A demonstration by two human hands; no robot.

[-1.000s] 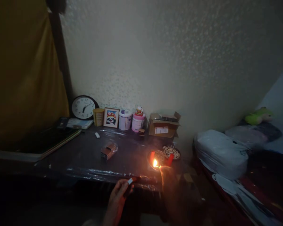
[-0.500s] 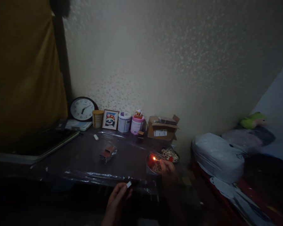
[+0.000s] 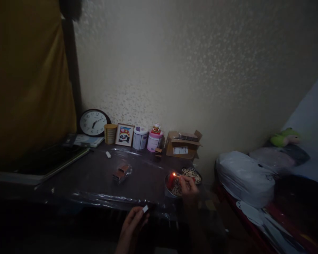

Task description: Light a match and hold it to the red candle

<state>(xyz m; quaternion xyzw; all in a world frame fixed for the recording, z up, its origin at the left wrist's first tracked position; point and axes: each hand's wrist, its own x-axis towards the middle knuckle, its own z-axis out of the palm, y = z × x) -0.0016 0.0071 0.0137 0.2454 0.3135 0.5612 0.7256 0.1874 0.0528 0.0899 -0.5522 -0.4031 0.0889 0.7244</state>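
Between the thumb and fingers of my right hand [image 3: 188,187] is a burning match [image 3: 177,175], its small flame at the left end. The flame glows just over a round bowl [image 3: 167,191] holding something red and brownish bits too dim to name. Behind it, partly covered by my right hand, a second bowl [image 3: 200,180] is full of pale matchsticks [image 3: 190,173]. My left hand [image 3: 132,223], low and in front of the table edge, is closed around a small matchbox [image 3: 145,209]; only its pale end shows.
On the dark, plastic-covered table [image 3: 95,180] lie plastic-wrapped brown boxes [image 3: 121,173] and a small white object [image 3: 108,154]. Along the wall stand a clock [image 3: 94,122], a panda picture [image 3: 124,134], tins [image 3: 140,138] and a cardboard box [image 3: 181,146]. White bags [image 3: 245,176] sit at right.
The match is still burning; its flame has shifted slightly up and looks a little smaller. My left hand stays closed on the matchbox, nearly in place.
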